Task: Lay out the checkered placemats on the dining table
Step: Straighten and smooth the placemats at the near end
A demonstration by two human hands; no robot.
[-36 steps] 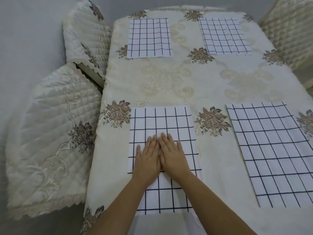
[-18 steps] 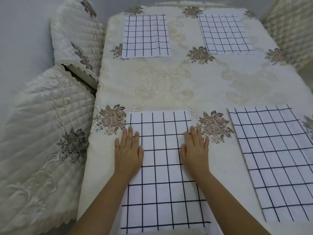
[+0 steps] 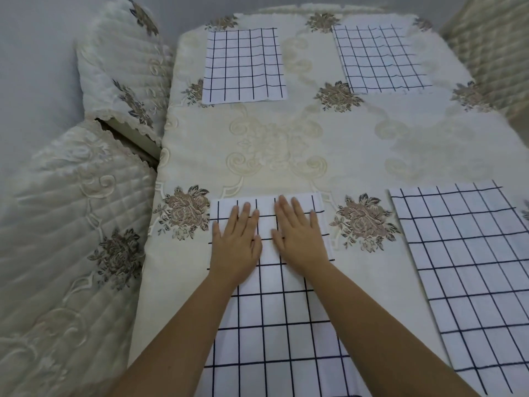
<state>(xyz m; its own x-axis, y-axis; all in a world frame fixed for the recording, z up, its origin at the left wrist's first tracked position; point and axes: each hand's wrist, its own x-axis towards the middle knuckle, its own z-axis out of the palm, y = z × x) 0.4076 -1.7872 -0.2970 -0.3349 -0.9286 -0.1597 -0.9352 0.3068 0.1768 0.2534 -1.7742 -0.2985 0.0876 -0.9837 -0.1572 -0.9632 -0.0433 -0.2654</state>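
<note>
Several white placemats with dark grid lines lie flat on the cream floral tablecloth [image 3: 286,144]. The near-left placemat [image 3: 272,325] is under both my hands. My left hand [image 3: 236,242] and my right hand [image 3: 299,236] press flat on its far end, fingers straight, side by side with a small gap between them. A second placemat [image 3: 472,267] lies at the near right. Two more lie at the far end, one at the left [image 3: 243,64] and one at the right [image 3: 378,58].
Two chairs with quilted cream covers stand along the table's left side, one near [image 3: 65,239] and one farther back [image 3: 120,67]. Another quilted chair [image 3: 492,53] is at the far right corner. Grey floor shows at the upper left.
My hands went from together at the placemat's middle, out to its two side edges, then came back toward each other and farther up to its far end. The view shifted slightly.
</note>
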